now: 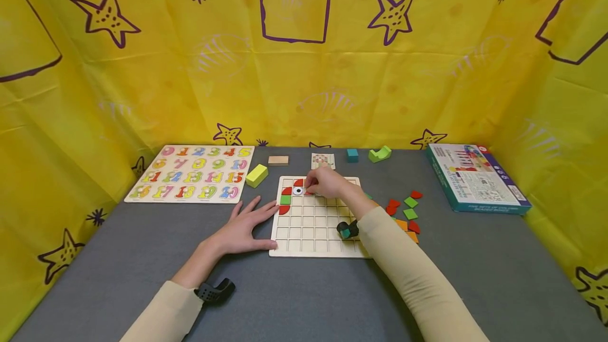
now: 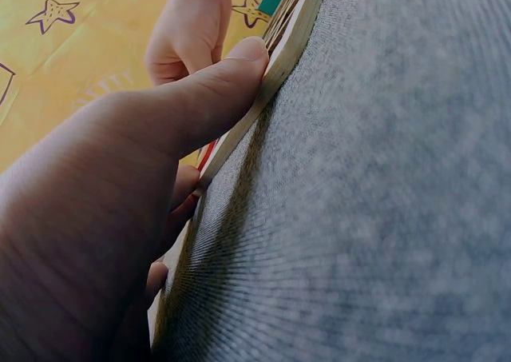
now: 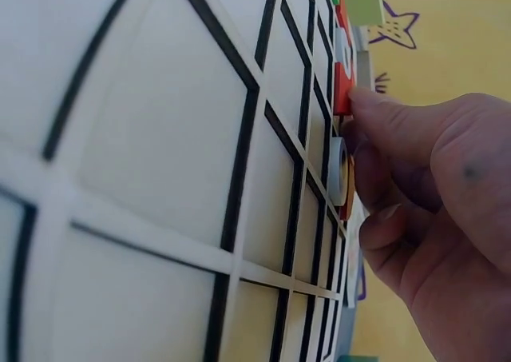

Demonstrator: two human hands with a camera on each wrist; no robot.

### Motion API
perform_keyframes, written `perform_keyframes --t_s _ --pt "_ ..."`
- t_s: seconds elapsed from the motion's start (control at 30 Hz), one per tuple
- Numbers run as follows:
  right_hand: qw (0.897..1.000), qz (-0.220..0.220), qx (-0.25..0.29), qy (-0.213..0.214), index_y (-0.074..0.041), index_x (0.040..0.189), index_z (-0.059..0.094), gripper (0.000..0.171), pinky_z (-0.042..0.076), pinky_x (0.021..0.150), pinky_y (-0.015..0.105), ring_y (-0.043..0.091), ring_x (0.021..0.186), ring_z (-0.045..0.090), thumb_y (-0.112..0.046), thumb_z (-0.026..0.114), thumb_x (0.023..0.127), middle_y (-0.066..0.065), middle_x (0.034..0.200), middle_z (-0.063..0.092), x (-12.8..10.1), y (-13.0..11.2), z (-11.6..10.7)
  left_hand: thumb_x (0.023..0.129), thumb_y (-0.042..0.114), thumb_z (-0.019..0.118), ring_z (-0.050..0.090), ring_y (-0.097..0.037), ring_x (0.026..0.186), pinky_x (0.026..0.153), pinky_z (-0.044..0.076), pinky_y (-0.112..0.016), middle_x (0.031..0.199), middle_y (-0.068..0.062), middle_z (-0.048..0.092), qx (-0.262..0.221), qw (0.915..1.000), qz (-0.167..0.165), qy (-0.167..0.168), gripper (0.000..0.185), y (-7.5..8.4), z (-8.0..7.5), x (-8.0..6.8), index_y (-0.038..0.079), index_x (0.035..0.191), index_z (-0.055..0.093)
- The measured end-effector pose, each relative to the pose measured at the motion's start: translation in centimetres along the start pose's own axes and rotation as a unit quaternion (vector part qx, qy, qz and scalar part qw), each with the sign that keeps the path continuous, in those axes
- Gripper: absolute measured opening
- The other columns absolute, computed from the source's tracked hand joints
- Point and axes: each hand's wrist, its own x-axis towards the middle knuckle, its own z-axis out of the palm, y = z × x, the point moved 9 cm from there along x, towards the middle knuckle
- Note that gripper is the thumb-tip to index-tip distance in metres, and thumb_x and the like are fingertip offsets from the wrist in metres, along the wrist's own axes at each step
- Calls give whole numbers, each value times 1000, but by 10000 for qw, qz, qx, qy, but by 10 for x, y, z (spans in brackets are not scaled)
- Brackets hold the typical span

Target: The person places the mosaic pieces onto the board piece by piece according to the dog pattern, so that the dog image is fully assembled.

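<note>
While most squares of the grid board (image 1: 313,226) are bare, only a small cluster at its far-left corner is filled, so the work is judged to be at an early stage. Going left to right, the left hand (image 1: 244,228) is laid flat on the grey table (image 1: 142,257) with its fingers straight, and in the left wrist view its thumb is pressed against the board's left edge; nothing is held in it. Just inside that corner of the board, red quarter-round pieces (image 1: 286,191), a green square (image 1: 285,200) and a white piece with a black dot (image 1: 297,191) are already seated. Beside the dotted piece, the right hand (image 1: 328,182) is curled over the far rows, and a red tile (image 3: 343,90) is pinched at its fingertips, close to or touching the board face; whether it is fully seated cannot be told. Its shape is largely covered, so neither its long axis nor the way it points can be read; it is only seen to lie about flat to the board. To the right of the board, a loose heap of red, green and orange pieces (image 1: 408,214) is left on the table, still to be placed.
</note>
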Motion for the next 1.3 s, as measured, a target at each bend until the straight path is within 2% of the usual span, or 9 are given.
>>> perform_keyframes --t_s 0.2,0.43,0.77,0.97,1.17,1.3 --pt "9998 11 -86 -189 -6 92 73 5 47 73 27 15 76 56 -6 70 96 0 83 66 -1 -1 3 83 71 68 9 -39 152 111 -5 -69 163 3 31 4 10000 -2 13 96 0 0 0 21 158 37" --pt "9996 11 -30 -271 -4 95 72 5 47 74 26 15 78 56 -8 70 96 0 86 66 -2 0 4 83 71 68 10 -40 152 111 -4 -70 163 2 32 -1 10000 -24 11 96 -1 -1 0 21 158 38" --pt "9997 84 205 -111 -7 97 73 4 49 75 30 19 81 56 -9 72 95 0 87 65 -9 7 -9 82 70 68 10 -40 152 111 -4 -70 162 2 32 -18 10000 2 26 96 1 -2 0 21 158 38" --pt "9995 203 231 -36 -10 98 71 4 49 78 32 19 84 57 -13 73 95 -2 93 67 -22 19 -21 82 71 68 10 -40 152 111 -4 -70 163 2 32 -8 10000 -50 -21 96 1 -1 0 21 158 38" --pt "9977 432 512 60 -6 107 72 11 51 81 36 22 89 59 -11 71 96 2 97 67 -42 31 -38 82 70 69 10 -40 151 111 -4 -70 162 1 32 -13 10000 -16 11 96 2 -2 0 20 158 38" --pt "9972 544 504 129 -5 110 71 16 52 81 37 22 90 60 -12 70 97 3 98 66 -57 42 -48 82 70 69 10 -40 152 111 -4 -70 162 2 32 1 10000 -10 14 96 2 -2 0 20 158 38"
